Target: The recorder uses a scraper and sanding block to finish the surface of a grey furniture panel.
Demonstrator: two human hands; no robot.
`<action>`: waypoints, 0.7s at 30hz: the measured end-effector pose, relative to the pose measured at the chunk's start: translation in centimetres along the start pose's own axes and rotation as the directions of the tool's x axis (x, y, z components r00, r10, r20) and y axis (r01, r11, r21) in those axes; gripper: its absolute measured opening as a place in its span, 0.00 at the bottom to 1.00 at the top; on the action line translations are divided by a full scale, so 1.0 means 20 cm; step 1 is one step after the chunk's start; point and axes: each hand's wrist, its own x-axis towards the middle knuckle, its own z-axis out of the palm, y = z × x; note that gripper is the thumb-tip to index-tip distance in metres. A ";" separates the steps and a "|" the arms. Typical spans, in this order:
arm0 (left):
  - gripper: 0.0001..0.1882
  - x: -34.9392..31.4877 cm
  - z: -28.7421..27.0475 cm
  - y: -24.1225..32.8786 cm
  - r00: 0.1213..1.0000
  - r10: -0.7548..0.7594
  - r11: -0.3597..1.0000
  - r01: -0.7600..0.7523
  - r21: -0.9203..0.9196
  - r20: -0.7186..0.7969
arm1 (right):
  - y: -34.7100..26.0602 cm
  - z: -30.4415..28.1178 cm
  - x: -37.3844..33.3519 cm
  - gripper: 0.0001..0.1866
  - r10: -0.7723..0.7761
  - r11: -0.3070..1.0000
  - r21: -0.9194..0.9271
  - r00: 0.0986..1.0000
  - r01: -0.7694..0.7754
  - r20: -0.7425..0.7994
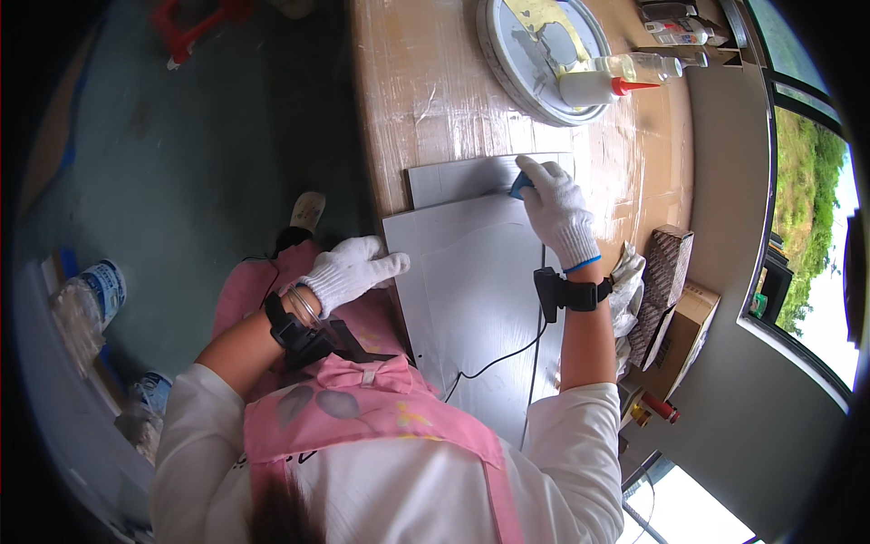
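A flat grey panel [453,290] lies before me on the table, with a second grey panel [453,185] under its far edge. My right hand [557,207], in a white knit glove, grips a small blue pad [520,186] at the far edge of the top panel. The fingers hide part of the pad, so I cannot tell its exact kind. At the panel's left edge is my left hand [349,272], also gloved, its fingers stretched out and holding nothing. Black bands with devices sit on both wrists, and a black cable [498,365] crosses the panel.
The table [394,82] is covered in film-wrapped brown board. A round grey lid [497,54] at the far side carries a white squeeze bottle [587,88] with a red nozzle and clear bottles [645,67]. Boxes [691,326] and crumpled plastic [627,279] stand along the right wall.
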 end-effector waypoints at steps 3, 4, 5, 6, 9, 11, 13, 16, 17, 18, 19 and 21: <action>0.28 0.02 0.00 -0.02 1.000 0.010 0.999 -0.011 0.043 0.010 | 0.06 -0.02 -0.01 0.19 0.031 1.000 0.002 0.998 -0.031 -0.056; 0.28 0.03 0.00 -0.03 0.999 0.026 0.999 -0.027 0.028 0.018 | 0.05 -0.02 -0.01 0.20 0.027 0.999 0.021 0.997 -0.025 -0.079; 0.28 0.03 0.00 -0.03 1.000 0.023 0.999 -0.023 0.033 0.017 | 0.02 -0.01 -0.01 0.20 -0.007 0.994 0.104 0.998 0.014 -0.068; 0.28 0.02 0.00 -0.02 1.000 0.019 0.999 -0.020 0.040 0.018 | -0.04 -0.02 0.00 0.20 -0.003 0.989 0.149 1.000 0.006 -0.024; 0.27 0.01 0.00 0.00 0.999 0.031 0.999 -0.032 0.034 0.019 | 0.00 0.00 0.00 0.21 -0.041 0.997 0.069 0.998 0.044 -0.040; 0.26 0.00 0.00 0.01 0.998 0.057 0.998 -0.058 0.036 0.018 | 0.11 -0.01 0.00 0.21 0.014 1.000 0.007 0.997 -0.014 -0.071; 0.25 0.00 0.01 0.02 0.996 0.093 0.994 -0.094 0.051 0.017 | 0.21 -0.05 -0.01 0.21 0.101 0.994 -0.036 0.992 -0.104 -0.078; 0.25 0.02 0.01 -0.01 0.995 0.104 0.991 -0.104 0.080 0.008 | 0.24 -0.06 -0.02 0.19 0.118 0.993 0.006 0.989 -0.118 -0.088; 0.25 0.03 0.00 -0.03 0.995 0.098 0.994 -0.099 0.053 0.008 | 0.23 -0.06 -0.02 0.19 0.085 0.995 0.058 0.993 -0.081 -0.082; 0.25 0.03 0.00 -0.04 0.996 0.093 0.995 -0.093 0.026 0.008 | 0.22 -0.05 -0.02 0.19 0.052 0.993 0.109 0.996 -0.043 -0.079; 0.25 0.04 0.01 -0.06 0.996 0.086 0.996 -0.086 -0.001 0.007 | 0.22 -0.04 -0.02 0.19 0.034 0.994 0.105 0.997 -0.026 -0.073; 0.26 0.01 0.01 -0.01 0.999 0.051 0.996 -0.049 0.075 -0.018 | 0.27 -0.05 -0.02 0.19 0.070 0.997 0.028 0.994 -0.068 -0.087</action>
